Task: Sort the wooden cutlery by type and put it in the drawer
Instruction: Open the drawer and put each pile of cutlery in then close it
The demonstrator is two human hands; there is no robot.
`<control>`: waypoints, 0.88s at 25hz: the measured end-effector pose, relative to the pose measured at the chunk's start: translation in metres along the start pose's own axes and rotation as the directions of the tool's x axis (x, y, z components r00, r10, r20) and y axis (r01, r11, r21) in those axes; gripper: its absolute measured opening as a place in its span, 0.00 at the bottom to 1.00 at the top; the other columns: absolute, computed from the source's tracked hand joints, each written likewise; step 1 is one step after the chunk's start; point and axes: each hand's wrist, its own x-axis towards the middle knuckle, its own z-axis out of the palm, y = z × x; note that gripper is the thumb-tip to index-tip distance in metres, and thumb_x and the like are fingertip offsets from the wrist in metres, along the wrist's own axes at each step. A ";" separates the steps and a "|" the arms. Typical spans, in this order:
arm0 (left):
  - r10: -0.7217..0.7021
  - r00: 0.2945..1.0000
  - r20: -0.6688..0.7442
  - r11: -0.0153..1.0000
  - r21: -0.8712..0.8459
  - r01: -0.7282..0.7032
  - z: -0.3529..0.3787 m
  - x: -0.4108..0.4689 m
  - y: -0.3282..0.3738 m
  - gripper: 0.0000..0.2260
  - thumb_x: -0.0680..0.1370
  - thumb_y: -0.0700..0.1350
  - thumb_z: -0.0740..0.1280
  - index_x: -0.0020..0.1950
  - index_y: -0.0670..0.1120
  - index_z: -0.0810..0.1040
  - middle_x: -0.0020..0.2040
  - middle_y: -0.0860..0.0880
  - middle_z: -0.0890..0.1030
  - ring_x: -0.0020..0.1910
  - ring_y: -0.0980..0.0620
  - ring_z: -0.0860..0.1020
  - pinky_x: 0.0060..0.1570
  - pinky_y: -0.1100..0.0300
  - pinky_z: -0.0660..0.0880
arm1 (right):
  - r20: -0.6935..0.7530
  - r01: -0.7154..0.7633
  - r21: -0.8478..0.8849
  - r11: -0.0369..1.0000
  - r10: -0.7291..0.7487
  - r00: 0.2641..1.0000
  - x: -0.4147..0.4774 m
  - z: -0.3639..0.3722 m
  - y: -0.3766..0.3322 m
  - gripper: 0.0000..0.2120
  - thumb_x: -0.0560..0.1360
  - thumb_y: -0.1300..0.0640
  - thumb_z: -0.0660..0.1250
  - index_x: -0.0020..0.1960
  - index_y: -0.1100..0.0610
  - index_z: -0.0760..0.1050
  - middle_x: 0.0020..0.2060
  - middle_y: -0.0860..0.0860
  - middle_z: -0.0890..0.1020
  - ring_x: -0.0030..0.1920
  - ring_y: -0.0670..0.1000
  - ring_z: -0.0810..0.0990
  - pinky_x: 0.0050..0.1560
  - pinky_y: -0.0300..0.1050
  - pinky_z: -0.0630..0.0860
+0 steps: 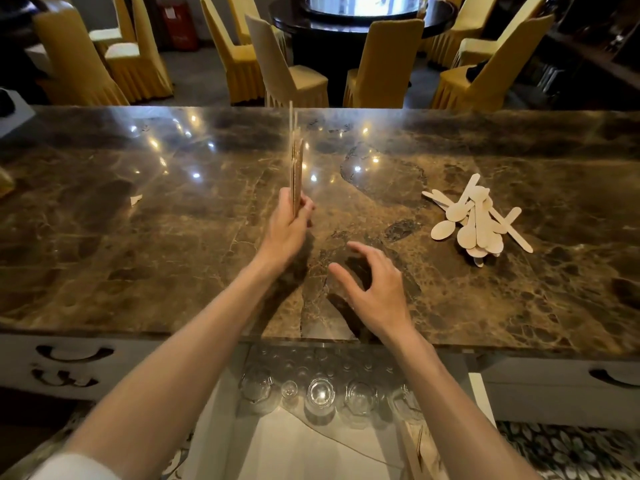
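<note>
Left hand: your left hand (289, 225) is at the centre of the frame, with fingers and thumb curled round the lower end of a bundle of wooden cutlery (296, 168).
Bundle: it stands upright and edge-on to the camera, and its top reaches toward the far edge of the table (from this angle you cannot tell which type the pieces are).
Right hand: your right hand (375, 289), lower in the frame and right of the left one, is over the table with its fingers spread and loosely bent, holding nothing.
Spoons: a loose pile of wooden spoons (476, 220) lies on the table at the right of the frame, well apart from both hands, with bowls and handles crossing one another.
Table: the table (138, 258) is glossy dark brown marble, and a small pale scrap (135, 200) lies on it left of centre.
Drawer: the drawer (304, 448) stands open at bottom centre, under the table's near edge, and a row of clear glasses (320, 394) runs along its back.
Background: yellow-covered chairs (287, 71) surround a dark round table (346, 24) along the top of the frame.
</note>
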 end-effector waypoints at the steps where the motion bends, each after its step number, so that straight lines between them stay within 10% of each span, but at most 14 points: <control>1: 0.049 0.998 0.027 0.987 -0.157 -0.044 0.013 -0.012 0.004 0.02 0.79 0.42 0.59 0.48 0.49 0.69 0.42 0.51 0.74 0.38 0.55 0.74 0.40 0.62 0.75 | -0.036 0.014 0.116 0.993 -0.009 0.999 0.002 -0.003 -0.009 0.33 0.68 0.37 0.67 0.68 0.52 0.67 0.60 0.45 0.74 0.61 0.45 0.72 0.66 0.52 0.67; 4: 0.039 0.990 0.132 0.905 -0.426 0.021 0.051 -0.047 0.000 0.08 0.75 0.52 0.65 0.48 0.50 0.71 0.43 0.52 0.76 0.42 0.55 0.75 0.46 0.58 0.75 | -0.206 0.213 0.196 0.957 -0.173 0.963 0.012 -0.010 -0.046 0.52 0.61 0.43 0.77 0.74 0.59 0.52 0.68 0.55 0.68 0.66 0.50 0.69 0.66 0.47 0.68; 7: 0.042 0.995 0.088 0.972 -0.235 -0.020 0.069 -0.067 -0.013 0.24 0.72 0.56 0.60 0.64 0.45 0.68 0.58 0.50 0.77 0.59 0.55 0.74 0.59 0.49 0.73 | -0.306 0.478 0.027 0.878 -0.448 0.840 0.034 -0.025 -0.082 0.52 0.62 0.42 0.76 0.72 0.66 0.53 0.70 0.62 0.63 0.69 0.58 0.65 0.68 0.52 0.66; 9: 0.135 0.991 0.027 0.986 -0.100 -0.131 0.070 -0.070 -0.016 0.22 0.72 0.50 0.58 0.59 0.35 0.72 0.45 0.48 0.80 0.51 0.56 0.78 0.44 0.54 0.75 | -0.202 0.603 -0.104 0.791 -0.610 0.766 0.052 -0.037 -0.097 0.45 0.67 0.41 0.72 0.70 0.68 0.60 0.69 0.63 0.65 0.70 0.58 0.64 0.70 0.52 0.64; 13: 0.117 0.993 0.022 0.992 0.041 -0.117 0.068 -0.069 -0.010 0.07 0.74 0.37 0.62 0.38 0.35 0.72 0.27 0.55 0.69 0.27 0.51 0.72 0.29 0.71 0.66 | 0.137 0.529 -0.281 0.801 -0.512 0.848 0.057 -0.043 -0.092 0.26 0.74 0.46 0.66 0.66 0.60 0.71 0.61 0.54 0.76 0.62 0.51 0.73 0.63 0.48 0.71; 18: -0.054 0.996 0.070 0.998 -0.024 0.055 0.064 -0.071 0.001 0.17 0.75 0.34 0.65 0.42 0.57 0.68 0.36 0.59 0.72 0.34 0.64 0.74 0.37 0.70 0.71 | 0.271 0.582 -0.380 0.719 -0.514 0.813 0.047 -0.044 -0.087 0.11 0.76 0.50 0.65 0.52 0.54 0.81 0.46 0.48 0.83 0.49 0.50 0.79 0.55 0.46 0.73; 22: -0.043 0.999 -0.014 0.989 -0.143 0.041 0.063 -0.069 0.003 0.10 0.72 0.35 0.70 0.32 0.44 0.76 0.26 0.55 0.77 0.26 0.60 0.76 0.32 0.63 0.75 | 0.162 0.525 -0.358 0.772 -0.503 0.849 0.059 -0.050 -0.096 0.14 0.72 0.48 0.67 0.55 0.52 0.79 0.53 0.47 0.80 0.56 0.48 0.76 0.60 0.45 0.72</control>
